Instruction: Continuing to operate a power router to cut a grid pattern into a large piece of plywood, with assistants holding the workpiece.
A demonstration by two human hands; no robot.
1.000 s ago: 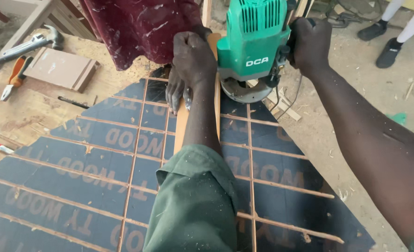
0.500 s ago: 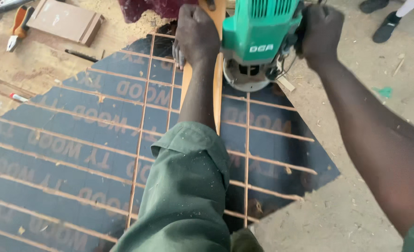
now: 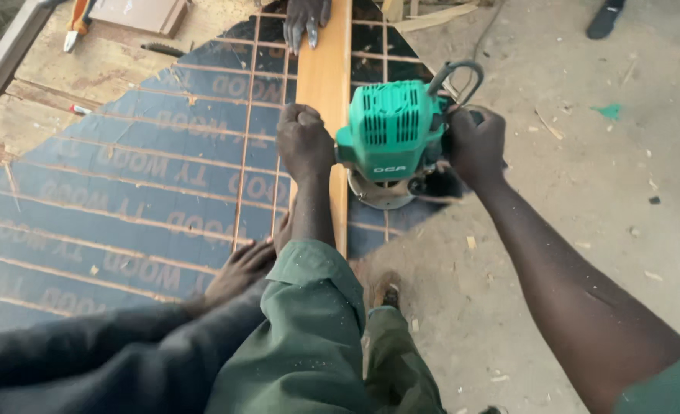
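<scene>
There is one green router, one long wooden strip, one dark grooved board, and four hands.

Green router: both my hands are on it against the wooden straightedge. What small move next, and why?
Probably ease the green router a little further toward you along the wooden straightedge, base tight to its edge. Your left hand and right hand grip it at both sides, other people's hands pin the strip, and dark panel remains ahead of the base.
</scene>
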